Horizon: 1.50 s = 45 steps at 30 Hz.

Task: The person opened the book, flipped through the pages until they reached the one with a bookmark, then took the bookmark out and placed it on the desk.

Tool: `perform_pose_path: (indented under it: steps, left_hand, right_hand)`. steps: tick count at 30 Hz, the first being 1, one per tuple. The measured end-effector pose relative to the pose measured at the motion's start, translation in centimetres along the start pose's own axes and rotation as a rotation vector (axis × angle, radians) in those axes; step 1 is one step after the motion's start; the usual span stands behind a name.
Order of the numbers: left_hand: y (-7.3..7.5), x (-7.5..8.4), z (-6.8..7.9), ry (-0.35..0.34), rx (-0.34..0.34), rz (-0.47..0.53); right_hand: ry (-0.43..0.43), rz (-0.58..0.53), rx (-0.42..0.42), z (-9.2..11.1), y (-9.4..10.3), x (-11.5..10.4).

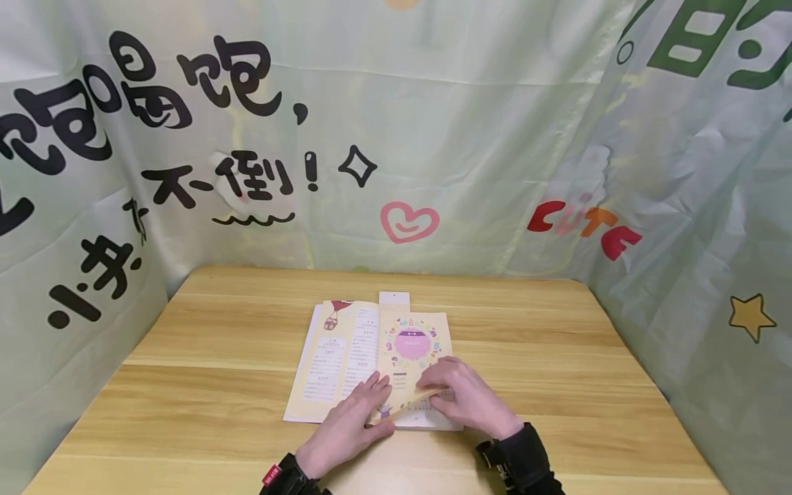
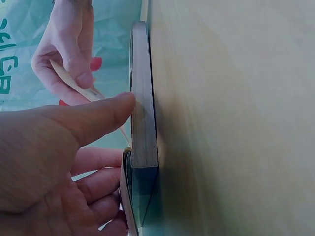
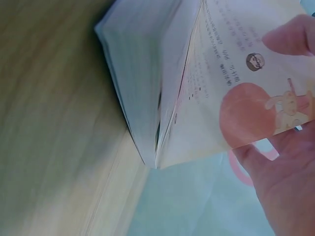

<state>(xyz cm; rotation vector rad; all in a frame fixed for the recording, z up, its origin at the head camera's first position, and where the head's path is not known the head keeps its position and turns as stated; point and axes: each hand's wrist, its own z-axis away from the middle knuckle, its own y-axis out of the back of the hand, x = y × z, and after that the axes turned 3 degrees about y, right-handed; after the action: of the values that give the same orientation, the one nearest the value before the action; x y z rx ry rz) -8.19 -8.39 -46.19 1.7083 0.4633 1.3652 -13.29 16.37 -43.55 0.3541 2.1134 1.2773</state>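
Observation:
An open book (image 1: 324, 364) lies on the table, with columns of print and a balloon drawing on its left side. On the right side, a page (image 1: 411, 344) with a pink circle bends up at its lower corner. My right hand (image 1: 470, 397) pinches that lifted page between thumb and fingers. In the right wrist view, the page's underside (image 3: 211, 123) shows print and a rabbit drawing. My left hand (image 1: 349, 423) rests on the book near the fold, its fingers extended. Its thumb (image 2: 115, 108) touches the lower edge of the page block (image 2: 142, 98).
A white card-like strip (image 1: 394, 300) sticks out past the book's top edge. The wooden table (image 1: 204, 385) extends around the book. Printed cloth (image 1: 482, 137) hangs behind the table and along its sides.

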Motion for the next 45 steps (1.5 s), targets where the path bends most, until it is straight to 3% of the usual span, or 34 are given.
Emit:
perform_pose_path:
  steps: [6, 15, 29, 37, 45]
  left_hand:
    - [-0.1, 0.0, -0.1, -0.003, 0.007, 0.007]
    - [-0.1, 0.0, -0.2, -0.001, 0.022, 0.020]
    - [-0.2, 0.1, -0.3, 0.003, 0.039, 0.012]
    - [-0.2, 0.2, -0.3, -0.004, 0.044, 0.018]
    - [-0.1, 0.3, -0.2, -0.016, 0.061, 0.010]
  right_hand:
    - [0.009, 0.032, 0.084, 0.0, -0.1, -0.1]
    - [0.076, 0.076, 0.272, -0.1, -0.5, 0.1]
    - [0.152, 0.156, 0.476, -0.6, -1.1, 0.3]
    - [0.079, 0.147, 0.504, -0.9, -1.5, -0.1]
    - [-0.090, 0.007, 0.425, -1.1, -2.3, -1.2]
